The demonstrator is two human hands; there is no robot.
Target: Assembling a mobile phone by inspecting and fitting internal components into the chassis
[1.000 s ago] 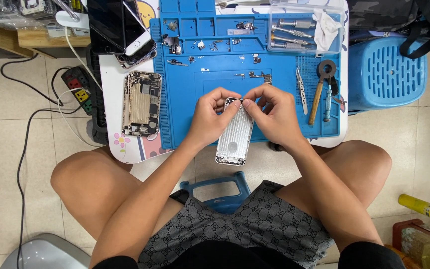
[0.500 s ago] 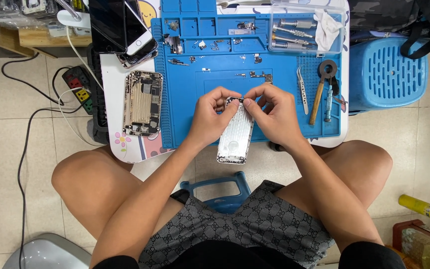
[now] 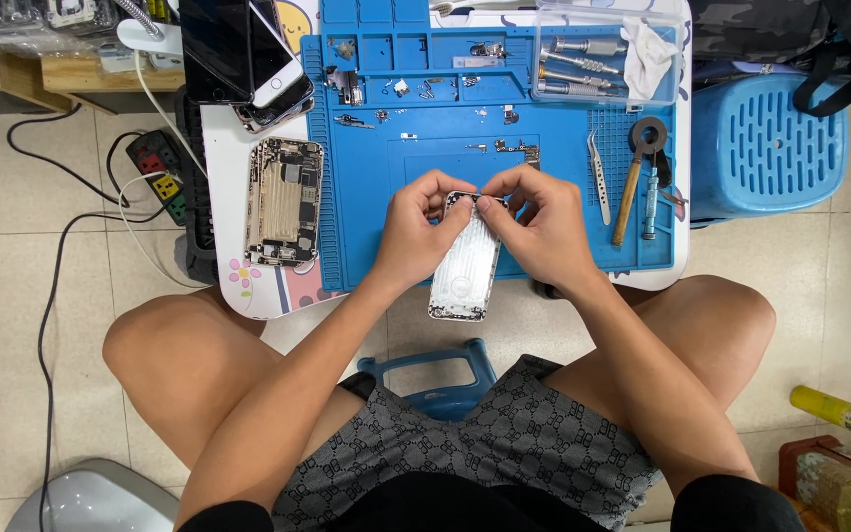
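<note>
Beige tiled floor (image 3: 12, 296), small white table (image 3: 248, 305), blue plastic stool (image 3: 765, 148), evenly lit

bare mat (image 3: 445, 163) ahead, tweezers (image 3: 599, 177) right

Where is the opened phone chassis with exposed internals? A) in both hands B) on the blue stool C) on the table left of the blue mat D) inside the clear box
C: the opened chassis lies on the white table left of the blue mat, while both hands hold the silver phone housing.

Silver phone housing (image 3: 465, 268), back up, tilted, overhanging blue mat's near edge.
</note>
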